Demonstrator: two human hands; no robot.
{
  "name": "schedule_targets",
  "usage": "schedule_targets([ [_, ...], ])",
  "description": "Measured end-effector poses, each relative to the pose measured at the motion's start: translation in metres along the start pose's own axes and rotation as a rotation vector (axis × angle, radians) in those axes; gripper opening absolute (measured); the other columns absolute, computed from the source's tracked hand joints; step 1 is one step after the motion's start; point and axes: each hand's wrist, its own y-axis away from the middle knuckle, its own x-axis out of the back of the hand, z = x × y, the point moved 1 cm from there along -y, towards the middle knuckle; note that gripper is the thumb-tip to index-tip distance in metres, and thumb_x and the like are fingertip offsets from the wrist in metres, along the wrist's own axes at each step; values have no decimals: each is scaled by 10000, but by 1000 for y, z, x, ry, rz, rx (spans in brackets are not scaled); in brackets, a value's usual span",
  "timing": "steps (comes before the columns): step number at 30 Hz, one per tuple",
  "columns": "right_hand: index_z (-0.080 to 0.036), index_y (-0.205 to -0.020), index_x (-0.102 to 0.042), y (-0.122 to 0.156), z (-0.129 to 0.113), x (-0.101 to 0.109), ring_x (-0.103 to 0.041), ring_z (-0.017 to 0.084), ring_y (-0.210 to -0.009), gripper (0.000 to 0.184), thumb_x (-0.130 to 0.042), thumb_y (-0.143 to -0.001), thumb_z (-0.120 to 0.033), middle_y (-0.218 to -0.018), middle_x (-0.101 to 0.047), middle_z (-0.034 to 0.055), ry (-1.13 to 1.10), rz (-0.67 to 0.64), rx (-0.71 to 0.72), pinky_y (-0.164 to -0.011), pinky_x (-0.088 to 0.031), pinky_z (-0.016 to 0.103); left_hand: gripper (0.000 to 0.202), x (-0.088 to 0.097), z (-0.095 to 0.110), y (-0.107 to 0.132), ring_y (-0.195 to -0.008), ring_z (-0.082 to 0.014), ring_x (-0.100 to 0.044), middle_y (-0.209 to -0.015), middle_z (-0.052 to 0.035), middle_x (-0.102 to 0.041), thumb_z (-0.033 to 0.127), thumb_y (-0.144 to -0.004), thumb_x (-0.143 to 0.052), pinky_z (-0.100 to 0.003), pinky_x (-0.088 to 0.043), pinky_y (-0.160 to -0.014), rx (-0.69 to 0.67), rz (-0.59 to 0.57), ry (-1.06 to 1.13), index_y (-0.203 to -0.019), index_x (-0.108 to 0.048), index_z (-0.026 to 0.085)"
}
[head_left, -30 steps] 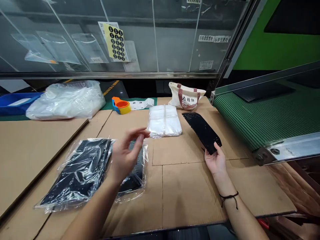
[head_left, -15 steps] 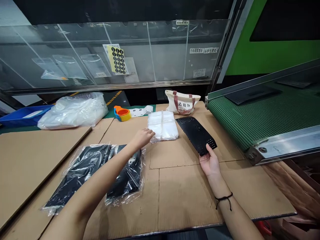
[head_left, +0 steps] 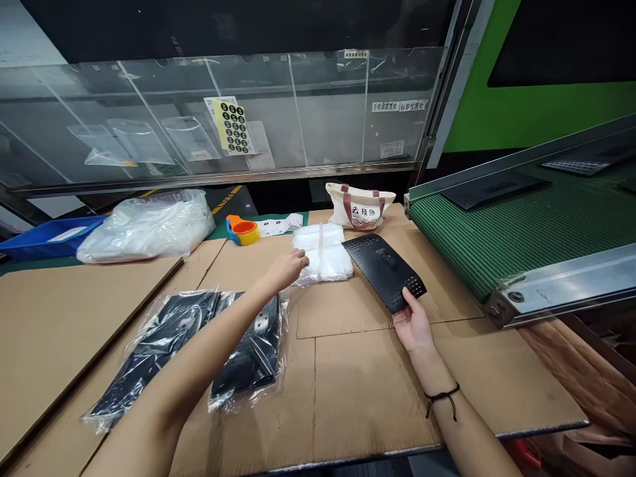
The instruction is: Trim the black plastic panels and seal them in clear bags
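Black panel (head_left: pixel 383 271), dotted hole pattern

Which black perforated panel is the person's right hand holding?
The unbagged one, pinched at its near corner by the right hand; the others lie in clear plastic bags or on the green conveyor.

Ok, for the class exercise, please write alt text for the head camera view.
A person's right hand holds a black perforated panel over a cardboard-covered bench, while the left hand reaches beside a stack of clear plastic bags. Black panels in clear plastic wrap lie under the left forearm, and a green conveyor belt runs along the right.
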Motion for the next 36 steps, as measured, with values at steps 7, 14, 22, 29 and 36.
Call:
schedule_targets([
  [7, -201, -901, -733, 2, 2, -2, -729, 148, -809, 312, -826, -603, -206, -933, -778, 7, 30, -27, -16, -693, -612, 212, 338, 2, 4, -3, -1166, -279, -523, -1155, -151, -642, -31, -834, -390, -455, -350, -1015, -94, 87, -88, -985, -635, 146],
  [14, -200, -869, -732, 2, 2, -2, -721, 139, -802, 323, -850, -571, -237, -927, -776, 0, 54, -33, -21, -686, -603, 199, 270, 0, 8, -5, -925, -251, -597, -811, -103, -686, -23, -823, -456, -441, -355, -993, -171, 82, -115, -817, -650, 165],
  [22, -211, -874, -720, 3, 4, -2, -711, 164, -816, 363, -863, -556, -312, -925, -770, 8, 145, -72, 9, -713, -603, 257, 187, -5, 1, -17, -823, -250, -600, -785, -121, -660, 146, -907, -506, -380, -432, -767, -74, 58, -32, -782, -645, 139],
  [29, -192, -920, -714, 11, 10, -7, -704, 235, -886, 463, -865, -547, -423, -960, -763, 53, 303, -174, 46, -800, -583, 372, 178, -16, -4, -21, -803, -161, -604, -814, -13, -624, 291, -924, -572, -349, -498, -768, 43, -9, 130, -839, -618, 142],
  [36, -175, -935, -729, 12, 21, -1, -691, 260, -941, 460, -820, -611, -489, -961, -765, 61, 473, -244, 135, -925, -516, 429, 233, -18, -14, -28, -794, -152, -622, -889, -30, -642, 364, -930, -570, -340, -536, -739, 216, -19, 334, -924, -626, 137],
])
